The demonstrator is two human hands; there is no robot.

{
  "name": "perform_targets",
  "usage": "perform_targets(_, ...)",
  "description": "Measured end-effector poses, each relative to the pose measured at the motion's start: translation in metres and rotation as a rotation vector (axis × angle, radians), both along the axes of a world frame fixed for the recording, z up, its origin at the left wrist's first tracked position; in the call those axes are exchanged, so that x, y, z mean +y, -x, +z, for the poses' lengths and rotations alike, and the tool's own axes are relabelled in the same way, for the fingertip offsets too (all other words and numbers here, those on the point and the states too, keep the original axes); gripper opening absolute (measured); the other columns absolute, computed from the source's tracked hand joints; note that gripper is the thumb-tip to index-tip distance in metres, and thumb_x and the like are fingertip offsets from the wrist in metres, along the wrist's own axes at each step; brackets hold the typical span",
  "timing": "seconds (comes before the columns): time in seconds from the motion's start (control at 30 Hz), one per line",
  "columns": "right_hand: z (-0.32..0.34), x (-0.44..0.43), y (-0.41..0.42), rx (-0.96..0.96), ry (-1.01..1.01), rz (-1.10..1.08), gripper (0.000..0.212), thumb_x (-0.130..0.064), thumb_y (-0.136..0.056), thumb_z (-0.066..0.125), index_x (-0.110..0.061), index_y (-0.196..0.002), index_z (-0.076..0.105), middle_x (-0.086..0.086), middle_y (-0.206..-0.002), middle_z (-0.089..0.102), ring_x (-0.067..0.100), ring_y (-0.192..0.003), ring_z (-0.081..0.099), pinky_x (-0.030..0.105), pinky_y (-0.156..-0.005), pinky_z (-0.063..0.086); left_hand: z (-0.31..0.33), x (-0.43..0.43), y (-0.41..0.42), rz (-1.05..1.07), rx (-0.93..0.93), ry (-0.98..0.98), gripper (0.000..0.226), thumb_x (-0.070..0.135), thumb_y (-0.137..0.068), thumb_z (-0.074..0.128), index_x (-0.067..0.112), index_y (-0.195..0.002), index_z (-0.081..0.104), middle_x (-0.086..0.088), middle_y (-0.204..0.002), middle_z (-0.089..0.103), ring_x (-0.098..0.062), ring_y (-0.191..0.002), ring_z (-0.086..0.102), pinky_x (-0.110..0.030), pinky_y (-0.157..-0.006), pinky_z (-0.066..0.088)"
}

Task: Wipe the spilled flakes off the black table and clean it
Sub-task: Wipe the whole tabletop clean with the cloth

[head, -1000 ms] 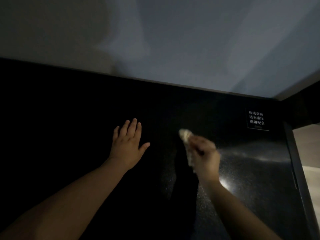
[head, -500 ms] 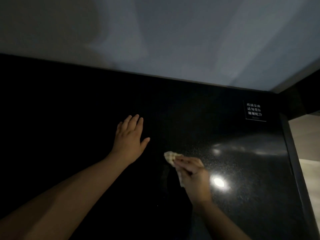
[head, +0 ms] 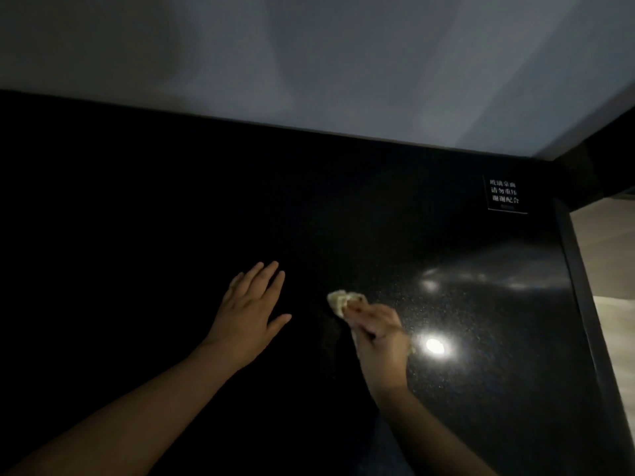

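Note:
The glossy black table fills the lower part of the view in dim light, with fine pale specks showing where a lamp reflects on it. My right hand grips a crumpled pale cloth and holds it against the tabletop near the middle. My left hand lies flat on the table to the left of the cloth, fingers straight and together, thumb spread out. Separate flakes cannot be made out in the dark.
A small sign with white characters is at the table's far right corner. A grey wall rises behind the table's far edge. The table's right edge borders a lighter floor.
My right hand pulled the cloth from farther back toward me across the table, then shifted slightly. My left hand stayed flat in about the same place.

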State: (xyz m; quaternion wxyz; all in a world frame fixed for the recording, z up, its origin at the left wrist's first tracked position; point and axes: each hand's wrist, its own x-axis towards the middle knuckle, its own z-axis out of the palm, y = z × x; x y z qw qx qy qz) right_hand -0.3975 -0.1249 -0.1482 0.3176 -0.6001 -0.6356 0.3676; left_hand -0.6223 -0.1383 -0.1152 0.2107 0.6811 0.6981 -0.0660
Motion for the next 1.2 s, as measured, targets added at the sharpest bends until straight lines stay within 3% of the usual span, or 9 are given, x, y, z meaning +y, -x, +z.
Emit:
perform_targets(0.07, 0.002, -0.014, -0.005, 0.004, 0.024, 0.057, 0.034, -0.001, -0.078, 0.077, -0.028, -0.098, 0.076, -0.031, -0.1, 0.066, 0.001, -0.104, 0.059, 0.016, -0.092, 0.048, -0.002, -0.002, 0.001, -0.009, 0.019, -0.003, 0.072, 0.057, -0.096, 0.028, 0.023, -0.152, -0.003, 0.003, -0.159, -0.013, -0.015, -0.145, -0.016, -0.036, -0.119, -0.007)
perform_targets(0.23, 0.013, 0.035, -0.023, -0.031, -0.121, -0.026, 0.026, -0.005, -0.084, 0.073, -0.024, -0.102, 0.077, -0.01, -0.108, 0.071, 0.013, -0.107, 0.063, 0.025, -0.096, 0.047, -0.003, -0.002, 0.0, -0.001, 0.019, 0.0, 0.073, 0.057, -0.096, 0.029, 0.022, -0.152, -0.001, 0.002, -0.159, -0.012, -0.016, -0.145, -0.015, -0.04, -0.12, -0.001)
perform_targets(0.33, 0.012, 0.064, -0.025, -0.098, -0.111, -0.15, 0.024, -0.005, -0.085, 0.07, -0.019, -0.103, 0.075, -0.009, -0.106, 0.066, 0.014, -0.11, 0.059, 0.016, -0.099, 0.042, -0.005, -0.001, -0.002, 0.027, 0.0, -0.02, 0.072, 0.058, -0.095, 0.03, 0.022, -0.152, 0.005, 0.002, -0.16, -0.006, -0.016, -0.146, -0.01, -0.04, -0.12, 0.001)
perform_targets(0.47, 0.001, 0.036, -0.014, -0.092, -0.057, -0.138, 0.023, -0.003, -0.084, 0.071, -0.016, -0.101, 0.077, -0.008, -0.104, 0.064, 0.013, -0.109, 0.057, 0.0, -0.094, 0.031, -0.004, 0.005, -0.01, 0.082, 0.019, -0.102, 0.066, 0.057, -0.094, 0.037, 0.021, -0.148, 0.023, 0.0, -0.156, 0.011, -0.019, -0.144, 0.007, -0.042, -0.119, 0.009)
perform_targets(0.57, 0.0, -0.019, -0.016, -0.118, -0.077, -0.015, 0.027, -0.002, -0.081, 0.074, -0.02, -0.101, 0.077, -0.016, -0.105, 0.065, 0.005, -0.106, 0.057, 0.008, -0.096, 0.039, -0.004, 0.007, -0.012, 0.096, 0.041, -0.105, 0.064, 0.056, -0.094, 0.039, 0.021, -0.146, 0.026, -0.001, -0.155, 0.013, -0.021, -0.143, 0.009, -0.043, -0.118, 0.011)
perform_targets(0.7, 0.007, -0.063, -0.023, -0.083, -0.044, 0.054, 0.034, 0.0, -0.076, 0.078, -0.025, -0.099, 0.076, -0.027, -0.1, 0.065, 0.001, -0.102, 0.059, 0.013, -0.091, 0.045, -0.003, 0.0, -0.009, 0.06, 0.042, -0.032, 0.071, 0.058, -0.095, 0.034, 0.021, -0.151, 0.012, -0.001, -0.16, -0.002, -0.02, -0.146, -0.004, -0.042, -0.12, 0.003)
perform_targets(0.8, 0.023, -0.042, -0.028, -0.009, -0.043, -0.045, 0.031, -0.003, -0.08, 0.076, -0.028, -0.1, 0.076, -0.02, -0.099, 0.069, 0.008, -0.102, 0.065, 0.013, -0.092, 0.046, 0.0, -0.003, -0.012, 0.022, 0.068, 0.035, 0.074, 0.057, -0.095, 0.034, 0.022, -0.152, 0.002, -0.002, -0.16, -0.011, -0.02, -0.146, -0.012, -0.046, -0.119, -0.001)
perform_targets(0.93, 0.024, 0.015, -0.033, 0.007, -0.052, -0.223, 0.024, -0.01, -0.086, 0.072, -0.018, -0.108, 0.075, -0.009, -0.111, 0.068, 0.009, -0.112, 0.062, 0.03, -0.104, 0.047, 0.001, -0.025, -0.021, -0.021, 0.016, 0.007, 0.069, 0.053, -0.097, 0.032, 0.022, -0.152, 0.004, 0.002, -0.16, -0.006, -0.017, -0.146, -0.012, -0.047, -0.119, -0.002)
perform_targets(1.2, -0.004, -0.057, -0.024, -0.079, -0.048, 0.011, 0.035, 0.006, -0.079, 0.072, -0.019, -0.104, 0.076, -0.012, -0.11, 0.065, 0.003, -0.11, 0.052, 0.006, -0.1, 0.033, -0.011, -0.09, -0.031, -0.023, -0.02, -0.068, 0.063, 0.051, -0.097, 0.023, 0.019, -0.151, 0.017, 0.002, -0.16, 0.003, -0.014, -0.146, -0.005, -0.041, -0.12, 0.0)
